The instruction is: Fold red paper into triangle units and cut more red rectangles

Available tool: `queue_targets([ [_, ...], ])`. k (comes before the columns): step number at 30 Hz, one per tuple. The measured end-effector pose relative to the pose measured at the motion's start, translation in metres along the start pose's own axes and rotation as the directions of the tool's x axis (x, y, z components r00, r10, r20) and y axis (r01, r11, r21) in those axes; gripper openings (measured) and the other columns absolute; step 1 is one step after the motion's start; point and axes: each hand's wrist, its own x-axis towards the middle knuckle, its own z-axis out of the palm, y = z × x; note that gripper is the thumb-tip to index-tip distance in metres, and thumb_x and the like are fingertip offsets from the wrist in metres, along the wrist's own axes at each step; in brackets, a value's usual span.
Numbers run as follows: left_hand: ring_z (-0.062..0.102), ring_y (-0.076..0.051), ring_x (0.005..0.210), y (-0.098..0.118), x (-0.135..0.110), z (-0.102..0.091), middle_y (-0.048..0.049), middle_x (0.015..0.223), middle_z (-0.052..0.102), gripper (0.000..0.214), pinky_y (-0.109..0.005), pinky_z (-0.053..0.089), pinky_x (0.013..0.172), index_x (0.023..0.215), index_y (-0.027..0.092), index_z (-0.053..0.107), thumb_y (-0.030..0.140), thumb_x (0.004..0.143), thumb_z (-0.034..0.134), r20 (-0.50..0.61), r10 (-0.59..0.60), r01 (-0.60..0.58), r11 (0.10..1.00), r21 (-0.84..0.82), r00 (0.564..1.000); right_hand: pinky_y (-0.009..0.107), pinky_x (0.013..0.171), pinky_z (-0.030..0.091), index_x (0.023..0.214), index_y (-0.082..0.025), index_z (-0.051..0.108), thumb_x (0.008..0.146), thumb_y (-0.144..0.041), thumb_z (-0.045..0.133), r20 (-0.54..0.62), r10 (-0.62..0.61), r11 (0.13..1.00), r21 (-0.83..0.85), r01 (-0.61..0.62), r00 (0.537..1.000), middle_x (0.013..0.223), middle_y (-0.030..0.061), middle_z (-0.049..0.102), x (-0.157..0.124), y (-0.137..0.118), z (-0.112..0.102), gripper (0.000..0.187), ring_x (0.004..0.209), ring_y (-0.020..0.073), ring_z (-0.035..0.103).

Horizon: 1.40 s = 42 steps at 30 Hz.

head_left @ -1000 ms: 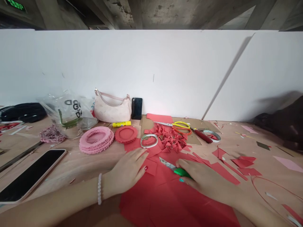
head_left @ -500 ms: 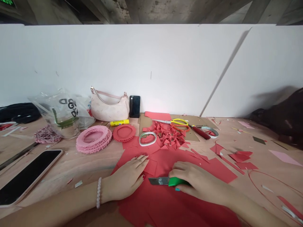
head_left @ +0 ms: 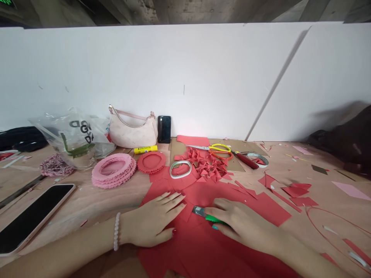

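Note:
My left hand [head_left: 158,222] lies flat with fingers spread on a large sheet of red paper [head_left: 208,251], pressing it to the table; a pearl bracelet circles that wrist. My right hand [head_left: 240,224] is closed around a green utility knife [head_left: 207,216], whose metal blade end pokes out to the left and rests on the red paper, just right of my left fingertips. Small cut red squares lie under and beside my left fingers.
Behind the paper lie a heap of folded red pieces [head_left: 210,166], a tape ring [head_left: 180,169], yellow-orange scissors [head_left: 216,150], red and pink paper rings [head_left: 113,170], a glue stick [head_left: 145,149], a handbag [head_left: 131,129], a plastic bag [head_left: 77,137]. A phone [head_left: 31,218] lies at left.
My right hand has drawn the knife back toward me and then shifted it, blade now angled up-left. My left hand slid slightly right and nearer on the paper.

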Motion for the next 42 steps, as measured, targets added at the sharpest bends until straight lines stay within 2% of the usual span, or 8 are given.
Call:
queue_targets([
  [5,0.009,-0.026,0.132,0.001,-0.001,0.002,-0.0124,0.144,0.009,0.068,-0.041,0.014,0.108,0.139,0.014,0.013,0.05,0.086,0.032,0.003,0.045,-0.045,0.999,-0.02,0.999,0.025,0.067,0.042,0.121,-0.035,0.048,0.088,-0.024,0.038,-0.005,0.0,1.0,0.008,0.0,1.0,0.09,0.0044,0.055,-0.001,0.002,0.0,0.036,0.077,0.0169,0.056],
  [15,0.014,-0.026,0.132,-0.013,-0.002,-0.002,-0.0095,0.144,0.014,0.071,-0.041,0.012,0.108,0.14,0.018,0.012,0.046,0.082,0.044,-0.055,0.18,-0.184,0.98,-0.081,0.982,0.027,0.072,0.044,0.116,-0.033,0.055,0.086,-0.026,0.043,-0.019,-0.001,0.991,0.132,0.004,1.0,0.094,0.005,0.06,-0.005,0.0,-0.005,0.033,0.082,0.0184,0.058],
  [21,0.011,-0.025,0.133,-0.02,-0.001,-0.004,-0.0085,0.144,0.013,0.074,-0.041,0.01,0.108,0.14,0.018,0.012,0.043,0.08,0.047,0.009,0.213,-0.212,0.975,-0.061,0.977,0.032,0.078,0.045,0.124,-0.036,0.046,0.086,-0.024,0.041,-0.039,0.028,0.999,0.041,-0.026,0.999,0.105,0.0057,0.059,-0.001,-0.01,0.008,0.04,0.091,0.0218,0.058],
  [28,0.014,-0.025,0.132,-0.023,0.0,-0.005,-0.0094,0.143,0.017,0.074,-0.041,0.011,0.108,0.139,0.016,0.015,0.042,0.078,0.047,0.005,0.245,-0.244,0.967,-0.075,0.97,0.029,0.078,0.045,0.12,-0.033,0.052,0.086,-0.024,0.043,-0.04,0.032,0.993,0.116,-0.027,0.999,0.102,0.0054,0.062,-0.007,-0.006,-0.003,0.036,0.092,0.0206,0.058],
  [33,0.017,-0.025,0.131,-0.027,0.001,-0.008,-0.0069,0.143,0.021,0.08,-0.042,0.01,0.108,0.139,0.016,0.017,0.03,0.068,0.053,0.024,0.287,-0.282,0.951,-0.124,0.958,0.029,0.078,0.045,0.119,-0.034,0.052,0.085,-0.025,0.043,-0.018,0.024,0.992,0.124,-0.021,1.0,0.102,0.0049,0.061,-0.004,-0.01,-0.002,0.036,0.091,0.0205,0.058],
  [36,0.015,-0.024,0.132,-0.021,0.0,-0.006,-0.0064,0.143,0.018,0.074,-0.041,0.008,0.109,0.139,0.017,0.017,0.025,0.073,0.049,-0.009,0.25,-0.249,0.961,-0.116,0.968,0.03,0.078,0.045,0.121,-0.034,0.05,0.085,-0.023,0.044,-0.033,0.02,0.995,0.102,-0.017,0.999,0.104,0.0051,0.06,-0.002,-0.015,0.003,0.038,0.092,0.0206,0.058],
  [39,0.012,-0.025,0.132,-0.014,-0.003,0.0,-0.0102,0.144,0.01,0.073,-0.041,0.011,0.108,0.14,0.014,0.012,0.036,0.079,0.047,-0.078,0.175,-0.183,0.976,-0.115,0.981,0.028,0.074,0.046,0.121,-0.033,0.049,0.084,-0.02,0.043,-0.037,0.039,0.995,0.088,-0.036,0.999,0.101,0.0048,0.059,0.001,-0.02,0.008,0.04,0.087,0.0192,0.059],
  [42,0.01,-0.028,0.132,-0.012,-0.004,0.003,-0.0125,0.144,0.008,0.077,-0.042,0.011,0.108,0.139,0.012,0.012,0.047,0.08,0.046,-0.088,0.178,-0.188,0.975,-0.116,0.98,0.028,0.071,0.047,0.118,-0.031,0.051,0.085,-0.019,0.042,-0.043,0.059,0.997,0.054,-0.057,0.997,0.096,0.005,0.059,0.004,-0.023,0.012,0.037,0.082,0.0188,0.06],
])
